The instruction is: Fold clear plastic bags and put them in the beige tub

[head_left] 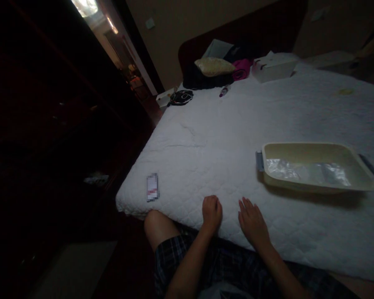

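Note:
My left hand (212, 214) rests on the near edge of the white quilted bed (205, 162), its fingers curled into a loose fist with nothing showing in it. Beside it, my right hand (253, 222) lies palm down on the same quilt, fingers stretched out and holding nothing. To the right of my hands stands a cream plastic bin (311, 187) with grey handles and clear plastic bags (308, 172) inside. A phone-like flat object (152, 187), blurred by pixels, lies left of my left hand.
At the far end are a pale cushion (215, 66), a rolled magenta cloth (241, 69), a white box (274, 68), a small bottle (225, 91) and a dark bundle with cords (181, 97). The bed's left edge drops to a dark floor. A lit doorway (121, 50) stands at upper left.

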The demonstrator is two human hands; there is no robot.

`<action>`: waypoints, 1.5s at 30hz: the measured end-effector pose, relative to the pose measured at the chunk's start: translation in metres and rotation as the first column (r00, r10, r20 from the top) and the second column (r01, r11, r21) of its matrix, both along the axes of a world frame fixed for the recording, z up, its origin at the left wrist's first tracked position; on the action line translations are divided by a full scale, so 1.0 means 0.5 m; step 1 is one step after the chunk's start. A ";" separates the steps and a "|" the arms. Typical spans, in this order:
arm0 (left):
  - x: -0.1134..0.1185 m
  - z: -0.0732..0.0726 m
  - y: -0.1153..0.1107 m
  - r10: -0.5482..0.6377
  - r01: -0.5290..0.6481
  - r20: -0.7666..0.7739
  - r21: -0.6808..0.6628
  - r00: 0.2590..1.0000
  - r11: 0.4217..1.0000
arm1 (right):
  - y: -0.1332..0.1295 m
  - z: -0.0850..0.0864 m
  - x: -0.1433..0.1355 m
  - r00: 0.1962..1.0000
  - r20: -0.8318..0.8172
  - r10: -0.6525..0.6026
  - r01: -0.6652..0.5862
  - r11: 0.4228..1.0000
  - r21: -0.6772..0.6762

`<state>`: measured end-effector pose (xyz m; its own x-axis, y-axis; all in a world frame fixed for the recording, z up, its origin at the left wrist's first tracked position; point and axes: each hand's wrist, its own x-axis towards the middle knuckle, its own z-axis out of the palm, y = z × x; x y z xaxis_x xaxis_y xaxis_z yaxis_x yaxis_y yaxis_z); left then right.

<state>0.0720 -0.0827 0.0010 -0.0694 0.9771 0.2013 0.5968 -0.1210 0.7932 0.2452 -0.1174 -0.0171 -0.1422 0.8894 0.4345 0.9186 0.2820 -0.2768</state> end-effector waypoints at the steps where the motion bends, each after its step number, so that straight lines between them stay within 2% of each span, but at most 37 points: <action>1: -0.008 -0.005 -0.014 -0.116 0.128 -0.162 0.062 0.980 0.990 | -0.003 -0.012 -0.002 1.000 0.014 -0.005 0.005 1.000 0.001; 4: -0.043 -0.018 -0.048 -0.249 0.321 -0.454 0.087 0.855 0.943 | -0.005 -0.026 0.005 0.998 0.062 0.014 -0.013 1.000 -0.009; 7: -0.094 -0.020 -0.063 -0.284 0.369 -0.531 0.057 0.798 0.928 | -0.018 -0.032 0.011 0.994 0.103 0.025 -0.026 1.000 0.001; 9: -0.140 -0.013 -0.061 -0.261 0.331 -0.526 0.041 0.810 0.943 | -0.037 -0.042 0.011 0.993 0.117 0.019 -0.020 1.000 0.011; 11: -0.196 -0.004 -0.054 -0.150 0.204 -0.502 0.054 0.851 0.977 | -0.059 -0.053 0.010 0.993 0.117 0.016 -0.017 1.000 0.011; 13: -0.260 0.007 -0.042 0.082 -0.039 -0.454 0.102 0.887 0.994 | -0.076 -0.062 0.006 0.995 0.103 -0.001 -0.001 1.000 0.017; 15: -0.323 0.017 -0.028 0.308 -0.282 -0.488 0.129 0.817 0.951 | -0.083 -0.067 0.003 0.996 0.092 -0.015 0.013 1.000 0.023; 18: -0.404 0.027 0.000 0.514 -0.486 -0.547 0.211 0.660 0.848 | -0.082 -0.065 -0.003 0.995 0.097 -0.039 0.036 0.999 0.035; 20: -0.441 0.031 0.021 0.568 -0.558 -0.583 0.223 0.581 0.799 | -0.078 -0.061 -0.005 0.993 0.103 -0.056 0.052 0.998 0.047; 22: -0.466 0.032 0.042 0.566 -0.601 -0.633 0.192 0.529 0.776 | -0.077 -0.056 -0.006 0.993 0.104 -0.061 0.056 0.997 0.044; 26: -0.488 0.030 0.070 0.510 -0.650 -0.720 0.107 0.471 0.753 | -0.081 -0.041 -0.015 0.995 0.058 -0.079 0.079 0.997 0.013; 29: -0.491 0.023 0.077 0.462 -0.651 -0.751 0.057 0.471 0.757 | -0.084 -0.028 -0.025 0.994 -0.013 -0.104 0.104 0.995 -0.003; 32: -0.491 0.012 0.077 0.465 -0.666 -0.747 0.040 0.475 0.745 | -0.083 -0.021 -0.030 0.993 -0.046 -0.108 0.108 0.994 -0.004; 39: -0.483 -0.017 0.071 0.544 -0.668 -0.705 0.134 0.455 0.732 | -0.082 -0.028 -0.030 0.989 -0.070 -0.134 0.133 0.991 -0.017; 45: -0.483 -0.029 0.074 0.580 -0.667 -0.686 0.184 0.439 0.722 | -0.083 -0.033 -0.032 0.990 -0.070 -0.124 0.125 0.992 0.004</action>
<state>-0.1693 -0.0456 -0.0133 -0.5614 0.7408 0.3687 0.8200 0.5580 0.1273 0.2291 -0.1589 -0.0337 0.0004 0.8944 0.4472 0.9255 0.1691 -0.3390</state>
